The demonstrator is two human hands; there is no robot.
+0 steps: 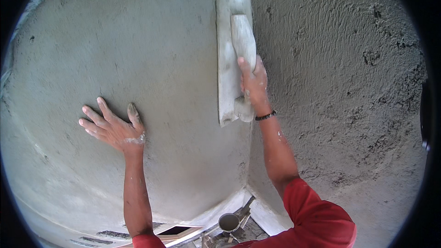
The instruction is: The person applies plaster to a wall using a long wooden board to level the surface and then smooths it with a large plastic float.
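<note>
Smooth grey wall (174, 64) meets rough plaster (340, 73) at a corner edge. Float (228, 50) stands upright along that edge, 12 o'clock — right hand (252, 82) clamped on its handle. Left hand (112, 128), fingers spread flat, at 9 o'clock, well apart — bare wall between.

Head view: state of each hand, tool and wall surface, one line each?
left hand: open, fingers spread, palm flat on the smooth wall.
right hand: closed around the float's handle.
plastering float: upright, face pressed against the wall at the corner, smeared with plaster.
smooth wall: left of the corner, plaster levelled.
rough wall: right of the corner, plaster coarse and unlevelled.
small round container: on the floor below, open top.
</note>
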